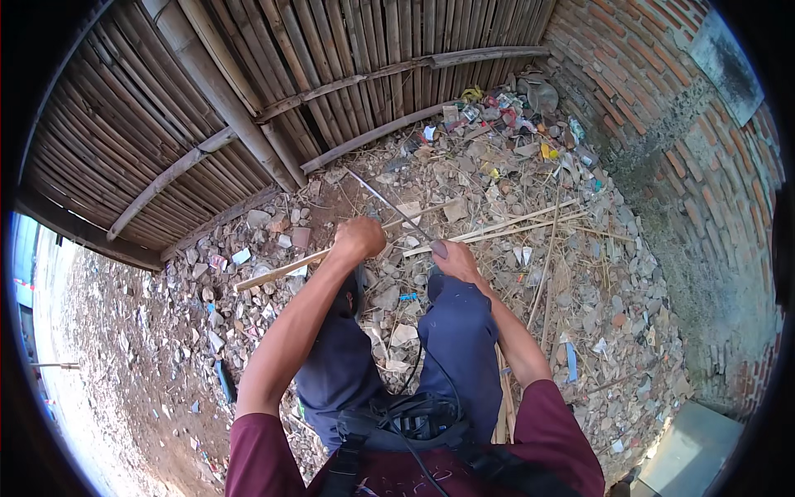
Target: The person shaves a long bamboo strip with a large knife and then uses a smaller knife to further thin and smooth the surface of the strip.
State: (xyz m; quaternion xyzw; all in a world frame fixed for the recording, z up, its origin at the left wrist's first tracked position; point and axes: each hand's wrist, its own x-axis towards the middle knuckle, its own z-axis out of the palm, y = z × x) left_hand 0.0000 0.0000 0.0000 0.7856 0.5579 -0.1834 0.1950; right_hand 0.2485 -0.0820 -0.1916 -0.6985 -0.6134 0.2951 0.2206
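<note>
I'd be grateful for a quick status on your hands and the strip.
Left hand closed around bamboo strip. Right hand gripping long thin tool. Tool crosses strip in view, contact unclear. Loose strips on rubble near right hand.

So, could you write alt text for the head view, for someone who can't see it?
A person's left hand grips a pale strip, while the right hand holds a long, thin tool, above rubble-strewn ground. A slatted wall stands ahead, a brick wall to the right.

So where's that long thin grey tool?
In the head view, the long thin grey tool is in the person's right hand near the picture's middle, slanting up-left toward the slatted wall.
</note>
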